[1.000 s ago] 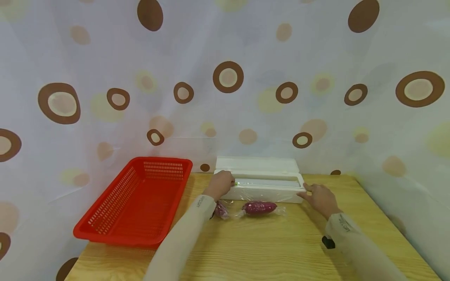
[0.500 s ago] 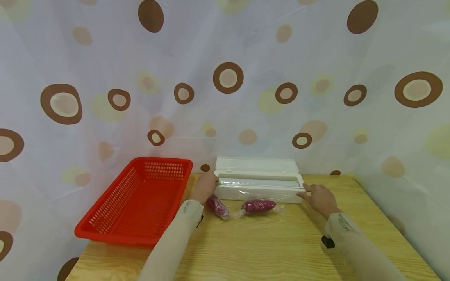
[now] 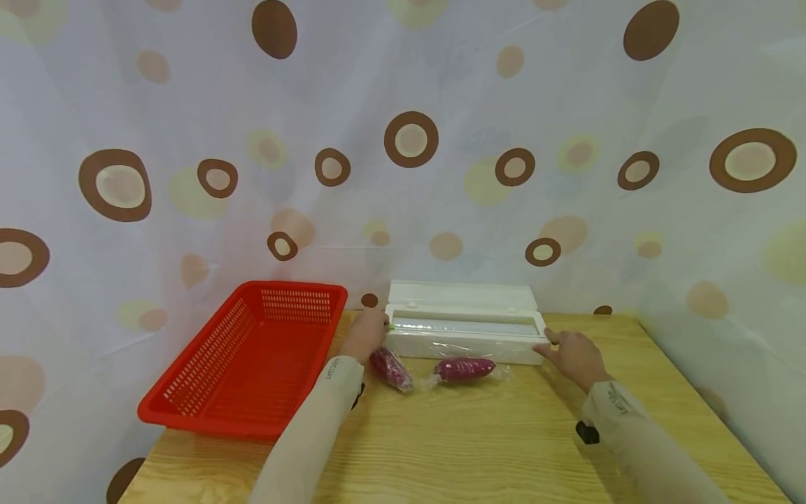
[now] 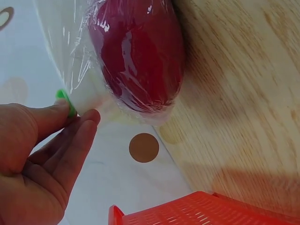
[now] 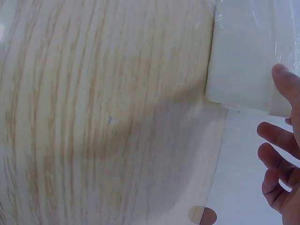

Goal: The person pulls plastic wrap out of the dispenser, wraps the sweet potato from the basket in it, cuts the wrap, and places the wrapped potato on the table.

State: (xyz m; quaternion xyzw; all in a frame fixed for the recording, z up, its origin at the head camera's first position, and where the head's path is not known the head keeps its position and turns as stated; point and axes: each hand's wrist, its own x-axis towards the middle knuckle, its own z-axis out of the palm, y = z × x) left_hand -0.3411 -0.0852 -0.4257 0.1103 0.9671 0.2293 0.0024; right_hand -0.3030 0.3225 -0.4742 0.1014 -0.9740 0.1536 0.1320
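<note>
A white cling film box (image 3: 466, 347) stands at the back of the table with its lid (image 3: 460, 295) raised; a roll of film lies inside. At its left end my left hand (image 3: 366, 333) pinches a small green slide cutter (image 4: 66, 102) between thumb and forefinger. My right hand (image 3: 576, 357) grips the box's right end, thumb on the front edge, other fingers loosely bent beside it. Clear film hangs over the box's front. Before it lie two oblong purple-red vegetables wrapped in film, one on the left (image 3: 392, 369) near my left hand, one in the middle (image 3: 464, 369).
A red plastic basket (image 3: 252, 425) with slotted sides stands on the left of the wooden table (image 3: 478, 448). Behind the table hangs a white sheet (image 3: 453, 203) with brown circles.
My left hand has slid left along the box with the green cutter, up to its left end, and then stayed there. The right hand keeps its place at the other end.
</note>
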